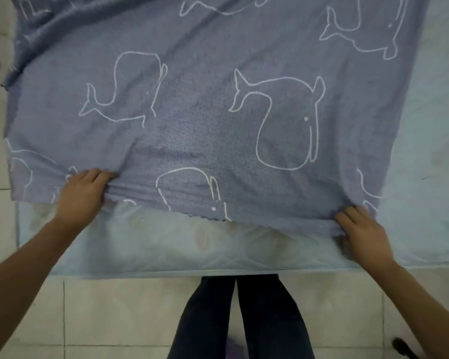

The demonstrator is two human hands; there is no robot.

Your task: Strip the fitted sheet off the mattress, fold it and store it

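Note:
A blue-grey sheet (205, 112) with white whale outlines lies spread over the pale mattress (166, 250). Its near edge stops short of the mattress front, leaving a bare strip. My left hand (82, 194) grips a bunched fold at the sheet's near-left edge, fingers curled into the cloth. My right hand (363, 231) pinches the near-right corner of the sheet, where the fabric is gathered under the fingers. The sheet's left side hangs over the mattress edge and is rumpled at the far left.
Beige floor tiles (119, 312) run in front of and left of the mattress. My legs in dark trousers (241, 320) stand against the mattress front. A small dark object (401, 345) lies on the floor at the lower right. Bare mattress shows to the right.

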